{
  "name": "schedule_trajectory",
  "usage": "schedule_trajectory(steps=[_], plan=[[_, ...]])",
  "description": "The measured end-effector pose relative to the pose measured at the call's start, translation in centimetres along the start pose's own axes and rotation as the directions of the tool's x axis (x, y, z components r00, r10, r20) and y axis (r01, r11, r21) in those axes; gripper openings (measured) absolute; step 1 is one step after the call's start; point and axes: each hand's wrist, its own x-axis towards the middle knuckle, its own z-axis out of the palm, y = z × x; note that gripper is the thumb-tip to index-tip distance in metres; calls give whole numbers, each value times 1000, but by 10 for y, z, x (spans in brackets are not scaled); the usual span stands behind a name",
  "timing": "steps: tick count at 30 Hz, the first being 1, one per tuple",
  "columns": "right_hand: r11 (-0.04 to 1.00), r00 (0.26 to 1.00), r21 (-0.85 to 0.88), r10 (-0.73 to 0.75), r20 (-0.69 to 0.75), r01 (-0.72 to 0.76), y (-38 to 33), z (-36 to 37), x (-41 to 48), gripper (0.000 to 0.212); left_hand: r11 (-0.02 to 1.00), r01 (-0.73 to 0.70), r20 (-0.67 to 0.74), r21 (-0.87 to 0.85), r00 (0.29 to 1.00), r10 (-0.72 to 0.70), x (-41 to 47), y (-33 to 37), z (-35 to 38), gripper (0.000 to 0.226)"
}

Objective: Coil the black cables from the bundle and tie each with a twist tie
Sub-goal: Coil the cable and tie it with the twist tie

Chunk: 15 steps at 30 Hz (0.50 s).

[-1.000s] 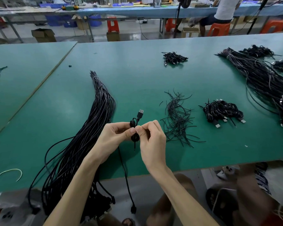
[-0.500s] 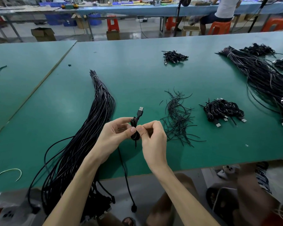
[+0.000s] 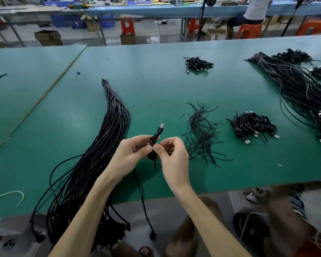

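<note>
Hidden: both thumbs cover the waist of the coil, so the turns of the tie cannot be made out. Only its thin black tail pokes out beneath the fingers.
Cut off: the bundle spills over the near edge of the tabletop at lower left, its ends lost behind the left forearm. A second bundle runs out at the frame's right edge.
Hard to tell: whether the loose cable hanging off the near edge below the hands belongs to the coil or to the bundle.
Coil: small and black, wound into a narrow upright loop, held above the tabletop at centre frame, just right of the bundle. A USB plug sticks up and to the right from its top, metal tip showing.
Left hand: grip closed on the coil, thumb in front, fingers curled behind it.
Right hand: grip pressed tight, thumb and forefinger pinching the tie at the coil's waist, thumb tip touching the left thumb. The other fingers curl toward the palm.
Ties: a loose scatter of black strands lies on the tabletop just right of the hands.
Done coils: a heap right of the ties, plugs pointing toward the near edge. A far heap sits at upper centre.
Background: a seated person at a blue bench, upper right, cut off at the shoulders by the frame's top.
</note>
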Motion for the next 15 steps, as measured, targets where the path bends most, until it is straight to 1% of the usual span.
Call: schedule_trajectory(steps=[4, 11, 15], plan=[[999, 1000, 35, 16, 2, -16, 1, -2, 0, 19, 998, 22, 16, -59, 1000, -21, -3, 2, 0, 34], [991, 998, 125, 32, 48, -38, 2, -3, 1, 23, 995, 26, -13, -98, 1000, -27, 0, -1, -4, 26], [994, 998, 104, 24, 58, -30, 3, -2, 1, 23, 990, 35, -56, -138, 997, -43, 0, -2, -3, 25]])
